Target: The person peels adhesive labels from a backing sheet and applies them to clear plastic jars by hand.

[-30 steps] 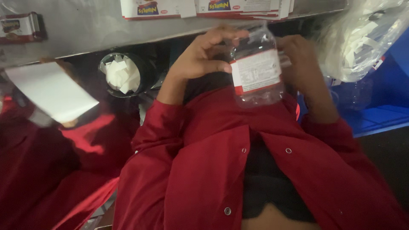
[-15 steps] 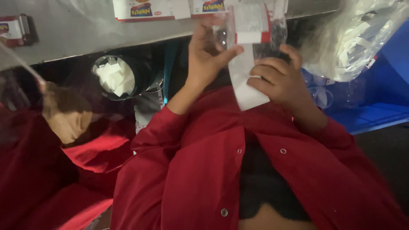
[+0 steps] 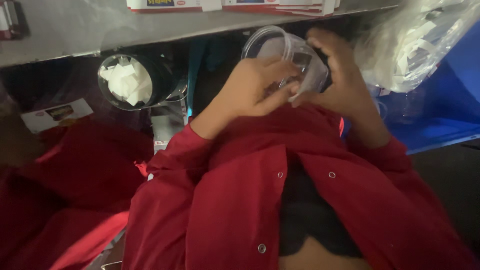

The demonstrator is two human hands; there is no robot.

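Hands hold one clear plastic bottle [image 3: 287,55] tipped on its side just over the lap, the left hand [image 3: 252,90] and right hand [image 3: 340,82] both closed round it, fingers picking at it, so the work looks unfinished.

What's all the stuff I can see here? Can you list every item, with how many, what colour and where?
Clear plastic container: one, see-through, held between both hands at top centre, open end toward the camera.
Dark round bin: one, black, under the counter at left, filled with white paper scraps.
Metal counter: one, grey, along the top.
Flat cartons: a few, white with coloured print, on the counter's far edge.
Clear bag: one, see-through, holding white strips, upper right.
Blue bin: one, at right.
Printed label: one, white, lower left.
Red coat: one, worn open by the person.
Left hand: on the container's near side.
Right hand: on its right side.
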